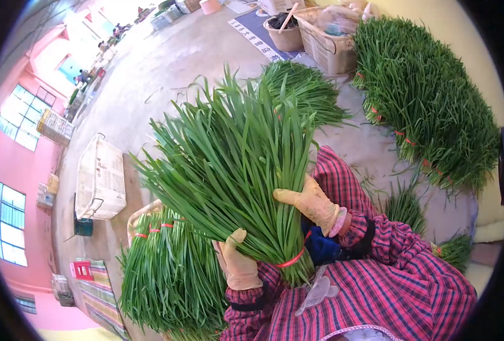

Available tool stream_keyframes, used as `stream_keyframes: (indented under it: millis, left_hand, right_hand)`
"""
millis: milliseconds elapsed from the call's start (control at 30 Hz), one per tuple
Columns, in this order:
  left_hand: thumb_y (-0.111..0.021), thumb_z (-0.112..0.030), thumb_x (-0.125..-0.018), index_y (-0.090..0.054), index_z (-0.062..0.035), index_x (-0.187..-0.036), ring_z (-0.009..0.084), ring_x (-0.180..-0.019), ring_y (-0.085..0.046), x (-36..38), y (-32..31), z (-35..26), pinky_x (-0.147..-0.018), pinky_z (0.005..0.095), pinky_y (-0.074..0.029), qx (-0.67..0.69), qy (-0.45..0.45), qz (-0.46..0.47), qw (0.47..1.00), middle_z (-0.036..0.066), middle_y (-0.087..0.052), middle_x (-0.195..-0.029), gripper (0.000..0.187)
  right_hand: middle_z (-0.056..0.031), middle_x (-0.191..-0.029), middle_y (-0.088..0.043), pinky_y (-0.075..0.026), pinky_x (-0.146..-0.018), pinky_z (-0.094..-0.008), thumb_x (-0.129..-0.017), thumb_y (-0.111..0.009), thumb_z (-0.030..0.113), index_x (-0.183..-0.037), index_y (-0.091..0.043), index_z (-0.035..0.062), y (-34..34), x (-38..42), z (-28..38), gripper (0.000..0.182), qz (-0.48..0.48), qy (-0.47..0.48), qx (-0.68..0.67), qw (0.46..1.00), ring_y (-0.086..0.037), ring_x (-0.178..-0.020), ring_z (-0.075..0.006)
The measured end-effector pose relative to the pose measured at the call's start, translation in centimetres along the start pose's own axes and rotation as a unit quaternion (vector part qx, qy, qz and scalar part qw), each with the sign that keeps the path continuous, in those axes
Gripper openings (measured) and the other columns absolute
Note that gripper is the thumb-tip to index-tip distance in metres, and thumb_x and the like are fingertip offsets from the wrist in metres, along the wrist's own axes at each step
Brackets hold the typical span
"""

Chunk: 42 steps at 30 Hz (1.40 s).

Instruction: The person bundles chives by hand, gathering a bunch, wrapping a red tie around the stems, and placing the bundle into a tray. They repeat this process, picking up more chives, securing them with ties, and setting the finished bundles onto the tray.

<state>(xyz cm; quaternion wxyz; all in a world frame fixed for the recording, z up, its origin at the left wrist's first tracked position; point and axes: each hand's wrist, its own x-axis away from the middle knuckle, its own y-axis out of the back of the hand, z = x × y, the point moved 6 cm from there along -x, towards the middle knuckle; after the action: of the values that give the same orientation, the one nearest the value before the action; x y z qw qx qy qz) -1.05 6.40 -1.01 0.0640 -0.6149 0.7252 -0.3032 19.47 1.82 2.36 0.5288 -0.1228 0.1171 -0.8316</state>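
Head view: a big heap (428, 102) of greens with red ties lies along the right side, and a smaller pile (308, 94) lies ahead on the floor (189, 62), partly hidden by the bunch (235, 153) in hand. Past that pile stand a bucket (286, 38) with a stick in it and a basket (326, 52) with plastic bags on top. To the left are a white crate (101, 179) and a striped mat (97, 295); nearer, tied greens (172, 278) sit just beside the left arm, with the bunch's leaves reaching over them.

The bunch tilts in front of the person's lap, cut ends down, leaves fanned up and leftward, a red band (291, 261) around its lower stems. Both gloved hands hold it: the left hand (237, 261) closes on its lower left edge, thumb against the leaves; the right hand (314, 207) grasps its right side above the band, thumb across the front. The bunch hides most of the fingers, so I cannot tell how tightly they press.
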Motion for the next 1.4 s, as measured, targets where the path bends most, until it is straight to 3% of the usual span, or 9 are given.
stream_keyframes:
  millis: [167, 400, 500, 600, 800, 1000, 1100, 1200, 1400]
  left_hand:
    - [-0.056, -0.014, -0.078, -0.055, 0.0009, -0.127, 0.0309, -0.105, -0.064, 0.5, -1.8, -0.8, -0.095, 0.0408, -0.052, -0.038, -0.035, -0.034, 0.998, 0.016, -0.063, -0.119, 0.051]
    - [-0.051, -0.02, -0.092, -0.052, 0.0006, -0.128, 0.0251, -0.113, -0.057, 0.9, -6.1, -2.4, -0.101, 0.0387, -0.046, -0.071, -0.012, -0.016, 0.997, 0.012, -0.058, -0.125, 0.042]
    - [-0.051, -0.019, -0.094, -0.044, -0.0004, -0.138, 0.0252, -0.123, -0.051, -1.0, -3.2, -3.0, -0.108, 0.0392, -0.038, -0.06, -0.05, 0.126, 0.989, 0.011, -0.054, -0.133, 0.048]
    - [-0.048, -0.02, -0.097, -0.031, -0.0016, -0.15, 0.0266, -0.131, -0.045, 1.3, -5.8, -5.3, -0.112, 0.0402, -0.034, -0.133, -0.135, 0.192, 0.963, 0.011, -0.044, -0.146, 0.058]
    - [-0.052, -0.032, -0.1, -0.04, -0.0079, -0.147, 0.0295, -0.13, -0.049, 0.2, -1.1, 1.1, -0.11, 0.0471, -0.04, 0.103, 0.141, 0.1, 0.98, 0.009, -0.048, -0.146, 0.054]
    - [-0.052, -0.025, -0.1, -0.048, -0.0048, -0.139, 0.0285, -0.113, -0.061, -1.6, -0.8, -0.2, -0.098, 0.0434, -0.051, 0.106, 0.035, 0.089, 0.99, 0.011, -0.058, -0.132, 0.044]
    - [-0.065, -0.001, -0.088, -0.049, -0.0034, -0.134, 0.0213, -0.1, -0.063, -1.4, -3.1, -1.8, -0.095, 0.0382, -0.053, -0.125, -0.038, 0.056, 0.99, 0.012, -0.06, -0.123, 0.049]
    - [-0.065, 0.006, -0.083, -0.047, -0.0035, -0.137, 0.0226, -0.104, -0.061, -0.7, -5.3, -1.7, -0.098, 0.0383, -0.05, -0.144, -0.086, 0.035, 0.985, 0.011, -0.059, -0.126, 0.057]
    - [-0.058, -0.003, -0.087, -0.045, -0.0033, -0.139, 0.0247, -0.114, -0.057, -0.7, -4.0, -1.9, -0.1, 0.0392, -0.048, -0.016, -0.03, -0.006, 0.999, 0.012, -0.055, -0.131, 0.054]
  right_hand:
    - [-0.0117, -0.124, -0.061, -0.045, -0.1, -0.0333, -0.084, -0.076, 0.016, -0.139, -0.044, 0.0015, 0.4, -0.2, -0.7, 0.065, 0.009, -0.037, -0.01, 0.999, -0.058, -0.113, -0.0215]
    - [-0.0202, -0.14, -0.05, -0.04, -0.107, -0.0329, -0.082, -0.078, 0.038, -0.154, -0.008, -0.004, -2.5, -0.2, -2.9, 0.108, 0.034, 0.041, 0.172, 0.984, -0.049, -0.129, -0.0248]
    - [-0.0103, -0.122, -0.062, -0.052, -0.091, -0.0339, -0.089, -0.072, 0.028, -0.145, -0.035, -0.0002, -1.9, -2.2, -2.7, 0.073, 0.06, -0.071, -0.176, 0.98, -0.061, -0.106, -0.0192]
    - [-0.0067, -0.117, -0.064, -0.052, -0.091, -0.0334, -0.097, -0.06, 0.025, -0.131, -0.052, 0.003, -0.7, -2.3, -5.4, 0.041, 0.148, -0.182, -0.264, 0.935, -0.061, -0.106, -0.0174]
    - [-0.0057, -0.122, -0.062, -0.048, -0.095, -0.0342, -0.1, -0.054, 0.03, -0.129, -0.055, 0.0034, -1.4, -1.1, -5.3, 0.04, 0.193, -0.094, -0.196, 0.957, -0.059, -0.11, -0.019]
    - [-0.0017, -0.13, -0.056, -0.044, -0.096, -0.0309, -0.101, -0.053, 0.036, -0.141, -0.046, 0.005, -0.3, -1.2, -2.7, 0.051, 0.168, -0.183, -0.236, 0.939, -0.052, -0.116, -0.016]
    - [-0.0086, -0.133, -0.055, -0.042, -0.102, -0.0313, -0.094, -0.065, 0.024, -0.151, -0.026, 0.0044, -2.5, 0.6, 2.3, 0.072, 0.158, -0.044, -0.078, 0.983, -0.051, -0.119, -0.0152]
    - [-0.0099, -0.127, -0.06, -0.046, -0.099, -0.0322, -0.087, -0.074, 0.018, -0.144, -0.04, 0.0039, -2.6, -0.2, 1.1, 0.068, 0.046, 0.004, 0.031, 0.998, -0.056, -0.113, -0.0171]
    - [-0.0062, -0.116, -0.067, -0.049, -0.092, -0.0312, -0.082, -0.075, 0.015, -0.127, -0.059, 0.0027, 0.9, -1.6, -1.7, 0.049, 0.083, -0.079, -0.138, 0.984, -0.061, -0.104, -0.0155]
